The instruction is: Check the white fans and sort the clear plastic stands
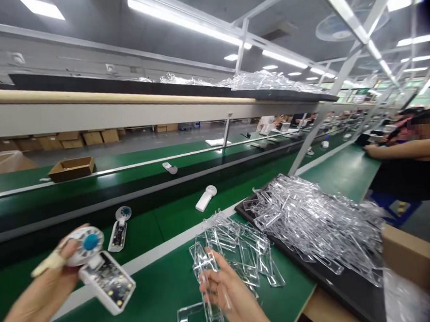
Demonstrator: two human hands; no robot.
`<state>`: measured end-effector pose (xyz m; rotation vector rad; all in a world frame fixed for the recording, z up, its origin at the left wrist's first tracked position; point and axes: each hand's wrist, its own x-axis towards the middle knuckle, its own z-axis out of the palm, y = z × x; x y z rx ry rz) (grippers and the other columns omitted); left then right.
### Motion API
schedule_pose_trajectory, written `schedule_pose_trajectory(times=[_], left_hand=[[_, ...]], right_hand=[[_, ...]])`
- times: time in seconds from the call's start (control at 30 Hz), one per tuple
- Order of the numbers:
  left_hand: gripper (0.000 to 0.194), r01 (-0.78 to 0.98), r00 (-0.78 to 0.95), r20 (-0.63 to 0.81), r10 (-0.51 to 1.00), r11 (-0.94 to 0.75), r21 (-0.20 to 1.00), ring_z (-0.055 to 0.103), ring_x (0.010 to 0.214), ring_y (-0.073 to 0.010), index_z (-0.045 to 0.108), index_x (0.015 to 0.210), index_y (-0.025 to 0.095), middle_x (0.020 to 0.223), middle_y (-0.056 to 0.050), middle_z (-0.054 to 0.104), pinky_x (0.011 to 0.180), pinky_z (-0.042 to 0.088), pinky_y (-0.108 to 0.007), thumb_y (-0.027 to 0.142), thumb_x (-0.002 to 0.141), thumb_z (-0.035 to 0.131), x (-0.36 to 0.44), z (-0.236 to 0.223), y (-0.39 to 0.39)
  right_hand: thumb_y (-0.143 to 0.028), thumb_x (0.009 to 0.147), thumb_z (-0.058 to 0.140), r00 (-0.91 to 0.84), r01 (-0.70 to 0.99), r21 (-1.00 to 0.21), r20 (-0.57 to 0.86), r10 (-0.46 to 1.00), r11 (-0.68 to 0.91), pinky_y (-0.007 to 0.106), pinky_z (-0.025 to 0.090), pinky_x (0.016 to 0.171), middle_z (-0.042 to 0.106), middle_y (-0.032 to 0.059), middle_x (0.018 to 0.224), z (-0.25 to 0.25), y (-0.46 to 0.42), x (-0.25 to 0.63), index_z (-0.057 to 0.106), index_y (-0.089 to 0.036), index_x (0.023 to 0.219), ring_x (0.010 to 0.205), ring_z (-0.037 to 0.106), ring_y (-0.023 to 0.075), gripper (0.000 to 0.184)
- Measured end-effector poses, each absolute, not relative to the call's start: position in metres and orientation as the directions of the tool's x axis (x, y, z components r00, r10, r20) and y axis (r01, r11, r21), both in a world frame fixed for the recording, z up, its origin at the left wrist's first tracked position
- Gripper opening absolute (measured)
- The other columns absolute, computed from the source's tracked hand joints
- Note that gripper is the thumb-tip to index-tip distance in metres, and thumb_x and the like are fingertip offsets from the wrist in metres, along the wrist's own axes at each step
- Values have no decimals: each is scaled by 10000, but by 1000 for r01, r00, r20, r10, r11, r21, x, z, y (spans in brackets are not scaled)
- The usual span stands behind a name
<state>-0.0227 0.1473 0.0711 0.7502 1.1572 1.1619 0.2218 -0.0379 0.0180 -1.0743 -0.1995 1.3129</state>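
My left hand [54, 270] grips a white handheld fan [111, 286] by its round head, which has a blue centre. The fan's body lacks its cover on the upper side, so a circuit board with small parts shows. Between the thumb and fingers of my right hand [235, 293] is a clear plastic frame [207, 300], held upright over the green bench. A loose heap of similar clear frames [247, 249] lies just beyond that hand, and another clear piece [190, 320] rests below it.
A black tray [338, 275] piled with clear frames [313, 218] stands to the right. On the green conveyor lie an opened fan [119, 230] and a closed white one [205, 199]. A shelf [124, 110] crosses above. A co-worker [411, 158] sits at far right.
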Motion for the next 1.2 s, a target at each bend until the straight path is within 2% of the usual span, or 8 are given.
schedule_pose_trajectory(times=[0.17, 0.3, 0.4, 0.53, 0.7, 0.9, 1.03, 1.2], left_hand=[[307, -543, 202, -384, 901, 430, 722, 635, 668, -209, 588, 847, 235, 789, -31, 673, 576, 557, -340, 330, 631, 783, 35, 47, 110], [366, -528, 290, -453, 843, 536, 659, 619, 679, -181, 608, 855, 223, 807, -24, 651, 582, 548, -291, 370, 590, 812, 69, 38, 84], [375, -484, 310, -420, 853, 522, 702, 616, 683, -182, 619, 862, 228, 811, -17, 652, 574, 548, -284, 375, 580, 818, 82, 43, 70], [348, -430, 354, -402, 844, 529, 732, 624, 724, -191, 627, 899, 214, 821, -28, 647, 610, 556, -285, 407, 646, 769, 91, 52, 53], [397, -416, 411, -416, 811, 573, 706, 630, 811, -228, 638, 910, 187, 895, -59, 646, 685, 565, -320, 399, 614, 797, 86, 54, 44], [410, -430, 365, -406, 838, 539, 725, 626, 838, -248, 632, 900, 196, 903, -63, 656, 650, 568, -319, 404, 592, 804, 68, 57, 53], [535, -405, 433, -357, 828, 532, 744, 583, 1029, -295, 589, 1075, 210, 1059, -84, 655, 771, 552, -347, 498, 650, 739, 46, 57, 50], [727, -251, 578, -357, 734, 576, 778, 484, 1201, -297, 462, 1290, 256, 1267, -80, 581, 970, 449, -372, 493, 659, 734, 8, 50, 40]], right_hand=[[-529, 818, 580, 178, -607, -782, -312, 933, -146, 293, 467, 651, 601, 31, 835, 22, -41, 217, 402, -258, 1363, 735, 580, 162, 634], [-497, 850, 488, 375, -69, -987, -159, 913, -143, 409, 459, 828, 584, 79, 1083, 11, -49, 204, 523, -324, 1279, 1012, 551, 260, 464], [-350, 796, 546, 479, 304, -940, 11, 878, -154, 473, 417, 930, 503, 74, 1241, 4, -56, 189, 425, -355, 1349, 1167, 460, 317, 567], [-256, 729, 620, 485, 528, -839, 173, 857, -129, 425, 493, 846, 498, 90, 1119, 0, -58, 176, 445, -313, 1337, 1032, 526, 309, 635], [-277, 794, 588, 480, 590, -798, 220, 849, -127, 437, 524, 774, 481, 86, 1040, -5, -57, 164, 413, -340, 1348, 948, 528, 302, 584], [-347, 912, 411, 497, 566, -806, 171, 851, -169, 432, 517, 782, 528, 72, 1170, -21, -59, 141, 168, -434, 1429, 1003, 555, 302, 578], [-480, 943, 304, 456, 524, -848, 195, 868, -85, 299, 537, 686, 597, 37, 1034, -16, -55, 131, 235, -409, 1421, 842, 621, 221, 488], [-628, 892, 271, 436, 687, -726, 367, 821, -40, 369, 518, 742, 543, 80, 1079, 5, -51, 107, 374, -405, 1367, 921, 583, 263, 534]])
